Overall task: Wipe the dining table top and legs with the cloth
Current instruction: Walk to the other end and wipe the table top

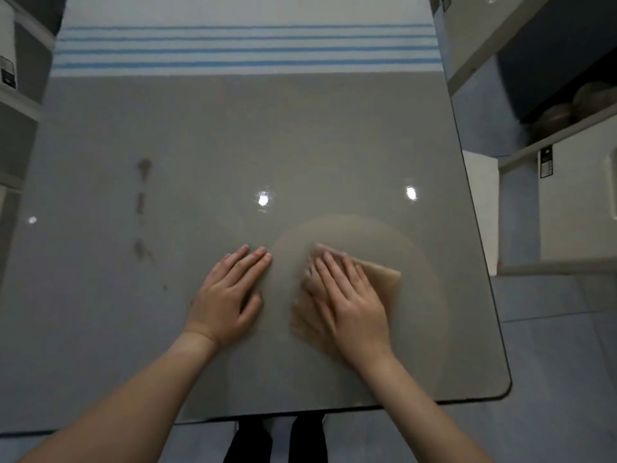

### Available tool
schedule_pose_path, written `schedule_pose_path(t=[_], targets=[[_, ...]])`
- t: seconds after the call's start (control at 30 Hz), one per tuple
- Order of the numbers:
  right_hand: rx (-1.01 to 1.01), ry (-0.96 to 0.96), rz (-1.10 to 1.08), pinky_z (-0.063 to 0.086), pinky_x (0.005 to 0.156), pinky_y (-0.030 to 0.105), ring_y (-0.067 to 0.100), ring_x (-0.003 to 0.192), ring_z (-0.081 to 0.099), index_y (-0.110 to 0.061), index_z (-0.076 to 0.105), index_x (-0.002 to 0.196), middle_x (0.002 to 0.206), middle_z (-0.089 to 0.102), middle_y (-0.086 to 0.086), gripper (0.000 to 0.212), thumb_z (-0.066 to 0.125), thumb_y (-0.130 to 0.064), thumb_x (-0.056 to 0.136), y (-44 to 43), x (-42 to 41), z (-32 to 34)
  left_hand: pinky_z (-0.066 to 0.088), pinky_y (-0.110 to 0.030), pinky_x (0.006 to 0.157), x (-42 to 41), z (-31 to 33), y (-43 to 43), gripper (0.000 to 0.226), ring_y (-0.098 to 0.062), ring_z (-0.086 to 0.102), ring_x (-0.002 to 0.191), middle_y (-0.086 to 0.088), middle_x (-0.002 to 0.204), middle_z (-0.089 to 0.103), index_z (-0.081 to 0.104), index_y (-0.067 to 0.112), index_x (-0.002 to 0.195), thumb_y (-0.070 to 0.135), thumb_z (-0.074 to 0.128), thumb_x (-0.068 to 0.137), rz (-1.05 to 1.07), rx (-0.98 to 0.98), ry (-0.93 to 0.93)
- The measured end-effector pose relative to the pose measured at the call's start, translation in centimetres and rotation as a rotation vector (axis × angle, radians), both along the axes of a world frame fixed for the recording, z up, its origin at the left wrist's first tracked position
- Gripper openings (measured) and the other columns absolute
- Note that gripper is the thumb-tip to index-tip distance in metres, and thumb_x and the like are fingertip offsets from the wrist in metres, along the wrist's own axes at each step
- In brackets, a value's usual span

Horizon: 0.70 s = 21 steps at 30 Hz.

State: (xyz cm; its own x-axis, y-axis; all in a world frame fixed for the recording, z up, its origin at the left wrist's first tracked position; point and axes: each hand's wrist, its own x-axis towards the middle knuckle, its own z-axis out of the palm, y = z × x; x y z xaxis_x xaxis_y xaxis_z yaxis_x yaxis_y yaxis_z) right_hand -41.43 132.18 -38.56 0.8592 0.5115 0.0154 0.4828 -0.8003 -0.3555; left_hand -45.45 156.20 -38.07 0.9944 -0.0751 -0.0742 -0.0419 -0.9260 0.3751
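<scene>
Beige cloth under flat right hand; left hand flat on table (fingers straight).

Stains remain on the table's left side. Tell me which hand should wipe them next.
Right, probably. The right hand presses the cloth flat on the table; the left hand lies nearer the reddish stains but is bare, so it would need the cloth first.

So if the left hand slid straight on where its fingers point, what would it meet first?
Only bare table for a good way; the left hand would pass left of the cloth and probably first reach the striped runner at the far end.
</scene>
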Motion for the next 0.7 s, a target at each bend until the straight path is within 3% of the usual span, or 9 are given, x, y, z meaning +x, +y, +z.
schedule_pose_path(t=[0.1, 0.3, 0.43, 0.57, 0.7], targets=[[-0.036, -0.009, 0.017, 0.032, 0.114, 0.042, 0.018, 0.146, 0.027, -0.021, 0.042, 0.146, 0.155, 0.035, -0.005, 0.05, 0.046, -0.035, 0.099, -4.1, -2.6, -0.1, 0.025, -0.038, 0.116, 0.0, 0.2, 0.1, 0.059, -0.016, 0.029, 0.141, 0.008, 0.149, 0.038, 0.039, 0.024, 0.142, 0.03, 0.042, 0.083, 0.004, 0.0, 0.004], [0.009, -0.035, -0.063, 0.029, 0.116, 0.042, 0.021, 0.145, 0.03, -0.019, 0.045, 0.144, 0.153, 0.039, -0.001, 0.049, 0.044, -0.032, 0.097, -4.3, -2.7, -0.2, 0.027, -0.043, 0.114, -0.3, 0.6, 0.1, 0.061, -0.018, 0.029, 0.141, 0.005, 0.149, 0.039, 0.038, 0.024, 0.142, 0.03, 0.042, 0.081, -0.013, 0.015, 0.048], [-0.022, -0.044, -0.065, 0.028, 0.116, 0.043, 0.026, 0.143, 0.033, -0.016, 0.046, 0.143, 0.152, 0.04, 0.001, 0.048, 0.04, -0.032, 0.098, -4.1, -2.5, -0.1, 0.018, -0.041, 0.117, -1.4, 3.2, 1.3, 0.062, -0.019, 0.027, 0.142, 0.004, 0.149, 0.038, 0.036, 0.023, 0.143, 0.029, 0.044, 0.082, -0.034, 0.056, -0.085], [-0.039, -0.02, -0.16, 0.027, 0.117, 0.043, 0.028, 0.142, 0.033, -0.012, 0.045, 0.144, 0.152, 0.041, 0.005, 0.053, 0.036, -0.035, 0.097, -2.6, -2.6, 0.2, 0.016, -0.039, 0.116, -6.1, 4.1, 8.9, 0.058, -0.021, 0.03, 0.14, 0.0, 0.148, 0.039, 0.037, 0.019, 0.142, 0.03, 0.041, 0.086, 0.223, 0.043, -0.139], [-0.042, -0.03, -0.356, 0.027, 0.115, 0.044, 0.035, 0.138, 0.035, -0.01, 0.044, 0.144, 0.149, 0.045, 0.009, 0.059, 0.032, -0.039, 0.095, 3.4, 0.2, -0.2, 0.024, -0.046, 0.113, -10.2, 1.5, 18.0, 0.062, -0.033, 0.035, 0.135, -0.011, 0.147, 0.04, 0.038, 0.011, 0.141, 0.038, 0.031, 0.086, 0.526, 0.112, 0.062]])
